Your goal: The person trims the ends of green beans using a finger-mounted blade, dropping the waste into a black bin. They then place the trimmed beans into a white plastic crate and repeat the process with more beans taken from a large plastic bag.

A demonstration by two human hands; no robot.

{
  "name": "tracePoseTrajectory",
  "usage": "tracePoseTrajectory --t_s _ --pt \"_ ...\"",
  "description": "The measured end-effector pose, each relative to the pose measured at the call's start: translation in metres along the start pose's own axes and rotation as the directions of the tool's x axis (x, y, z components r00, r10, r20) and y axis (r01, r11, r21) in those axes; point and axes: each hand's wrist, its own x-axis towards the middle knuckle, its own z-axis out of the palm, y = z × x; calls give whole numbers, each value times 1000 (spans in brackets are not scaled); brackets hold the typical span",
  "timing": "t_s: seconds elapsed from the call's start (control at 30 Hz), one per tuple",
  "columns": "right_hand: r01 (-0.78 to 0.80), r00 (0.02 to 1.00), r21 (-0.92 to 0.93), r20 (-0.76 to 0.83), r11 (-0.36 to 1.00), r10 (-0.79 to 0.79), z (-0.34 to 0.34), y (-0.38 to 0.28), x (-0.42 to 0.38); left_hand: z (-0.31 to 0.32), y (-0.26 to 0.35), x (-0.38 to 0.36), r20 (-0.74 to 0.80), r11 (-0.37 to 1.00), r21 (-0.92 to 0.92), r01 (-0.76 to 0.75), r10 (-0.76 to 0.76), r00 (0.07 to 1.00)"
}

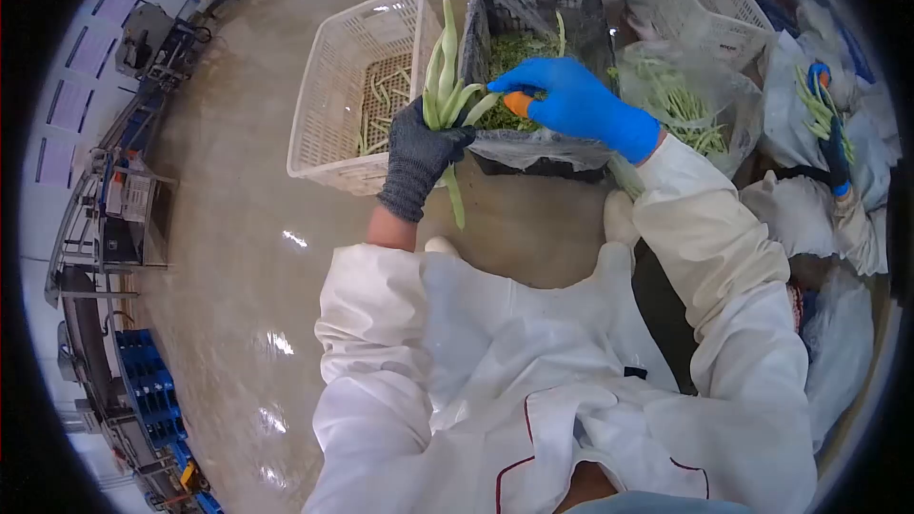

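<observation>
My left hand [420,154], in a dark grey knit glove, is closed around a bunch of flat green beans [442,81]. Most of the pods point up and away from me, and one hangs below the fist. In its blue glove, my right hand [581,107] pinches a small orange-handled tool [518,104], whose working end is hidden. Its index fingertip is right at the end of a bean on the bunch's right side. Both hands are over the near part of a black crate [545,154] lined with clear plastic, which holds green bean trimmings [514,49].
Left of the black crate stands a white crate [309,107] with a few beans inside. To the right, a clear plastic bag [747,114] holds many beans. Co-workers' gloved hands [836,157] hold beans at the right and far side. Machinery [100,228] lines the left wall.
</observation>
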Motion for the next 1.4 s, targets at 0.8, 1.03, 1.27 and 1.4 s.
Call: tracePoseTrajectory --t_s 0.8,1.03,1.27,1.4 --pt "-419 893 -258 58 871 447 8 68 -15 -40 24 10 -366 692 -657 -300 56 929" --pt "-372 928 -424 -184 826 324 -13 120 -30 -115 -13 48 -656 715 -534 -451 -15 754" --pt "-286 937 -297 -285 911 202 -18 64 0 -73 -28 52 -167 865 -501 36 -137 976" --pt "-150 922 13 -359 989 144 -19 26 11 -30 -12 29 148 981 -173 88 -63 987"
